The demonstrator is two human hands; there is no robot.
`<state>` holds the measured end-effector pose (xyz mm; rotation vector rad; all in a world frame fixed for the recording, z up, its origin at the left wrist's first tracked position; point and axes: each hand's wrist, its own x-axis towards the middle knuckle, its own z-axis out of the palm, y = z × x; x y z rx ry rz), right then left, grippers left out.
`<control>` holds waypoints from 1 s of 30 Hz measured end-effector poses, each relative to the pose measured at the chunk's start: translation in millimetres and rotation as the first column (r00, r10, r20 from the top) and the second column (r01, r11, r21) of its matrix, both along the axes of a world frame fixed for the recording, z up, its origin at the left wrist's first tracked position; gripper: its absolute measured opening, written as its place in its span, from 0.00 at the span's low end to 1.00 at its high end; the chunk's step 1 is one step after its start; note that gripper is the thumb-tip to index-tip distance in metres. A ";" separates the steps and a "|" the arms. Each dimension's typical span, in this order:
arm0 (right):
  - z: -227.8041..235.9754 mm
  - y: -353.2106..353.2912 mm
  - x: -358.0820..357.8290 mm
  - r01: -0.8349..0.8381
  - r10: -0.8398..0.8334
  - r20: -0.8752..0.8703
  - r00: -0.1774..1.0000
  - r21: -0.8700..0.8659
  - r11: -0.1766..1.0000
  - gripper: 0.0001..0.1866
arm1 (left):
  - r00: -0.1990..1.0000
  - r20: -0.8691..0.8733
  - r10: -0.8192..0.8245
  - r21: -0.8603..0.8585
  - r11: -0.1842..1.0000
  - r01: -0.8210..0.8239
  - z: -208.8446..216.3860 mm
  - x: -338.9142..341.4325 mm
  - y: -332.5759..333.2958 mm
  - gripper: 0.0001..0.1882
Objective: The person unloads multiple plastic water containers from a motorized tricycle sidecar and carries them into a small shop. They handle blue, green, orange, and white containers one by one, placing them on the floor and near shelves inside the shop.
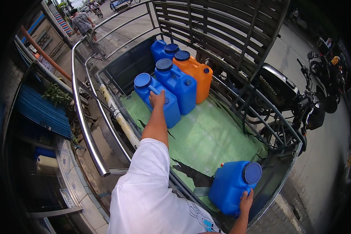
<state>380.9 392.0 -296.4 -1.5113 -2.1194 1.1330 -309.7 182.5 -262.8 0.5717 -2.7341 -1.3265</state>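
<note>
My left arm reaches across a cargo bed, and my left hand is closed round the handle of a blue water jug with a dark blue screw cap. Close beside that jug stand another blue jug, an orange jug with a dark cap, and a blue jug in the far corner. At the near right end of the bed, my right hand grips the handle side of a separate blue jug. That jug is tilted, its cap facing right; my fingertips are partly hidden.
Torn green sheeting covers the bed floor. A slatted panel and metal rails border the bed. A motorcycle stands along its right side. Farther off, a person is on the roadside at upper left.
</note>
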 end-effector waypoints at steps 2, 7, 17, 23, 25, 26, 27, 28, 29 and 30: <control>5.9 -0.3 -8.2 -0.010 -0.005 -0.082 0.997 -0.180 0.984 0.21 | 0.998 0.059 -0.006 0.032 0.999 0.004 -15.5 -26.5 6.8 0.47; 28.5 8.7 -34.4 -0.069 0.023 -0.139 0.990 -0.337 0.939 0.18 | 0.975 0.220 -0.038 -0.088 0.994 0.059 -41.9 -60.7 -1.0 0.44; 50.9 36.9 -106.4 -0.103 0.064 -0.171 0.983 -0.235 0.967 0.23 | 0.943 0.084 -0.323 0.075 0.946 0.317 -50.6 88.7 -4.9 0.34; 35.4 17.0 -152.1 -0.335 0.331 -0.083 0.940 -0.031 0.942 0.23 | 0.748 0.160 -0.644 0.066 0.764 0.642 -2.4 272.3 29.9 0.29; 42.4 -15.8 -167.8 -0.448 0.466 -0.048 0.884 0.199 0.871 0.22 | 0.609 0.183 -0.772 0.116 0.632 0.766 9.4 332.1 24.1 0.27; 51.0 -26.8 -176.3 -0.494 0.526 -0.021 0.850 0.313 0.811 0.23 | 0.526 0.187 -0.830 0.106 0.550 0.829 16.0 353.9 19.3 0.25; 65.0 -29.9 -177.8 -0.457 0.460 0.046 0.887 0.238 0.857 0.23 | 0.516 0.178 -0.838 0.191 0.543 0.817 22.9 364.8 11.2 0.25; 80.2 -32.4 -172.6 -0.408 0.392 0.121 0.912 0.164 0.898 0.24 | 0.499 0.167 -0.850 0.282 0.526 0.802 29.2 375.4 4.0 0.25; 95.2 -33.1 -171.5 -0.357 0.333 0.197 0.922 0.104 0.928 0.25 | 0.502 0.180 -0.846 0.358 0.532 0.767 36.3 382.4 -0.3 0.26; 108.7 -35.4 -171.9 -0.387 0.365 0.209 0.907 0.072 0.919 0.26 | 0.495 0.160 -0.854 0.382 0.516 0.767 43.8 388.9 -1.0 0.27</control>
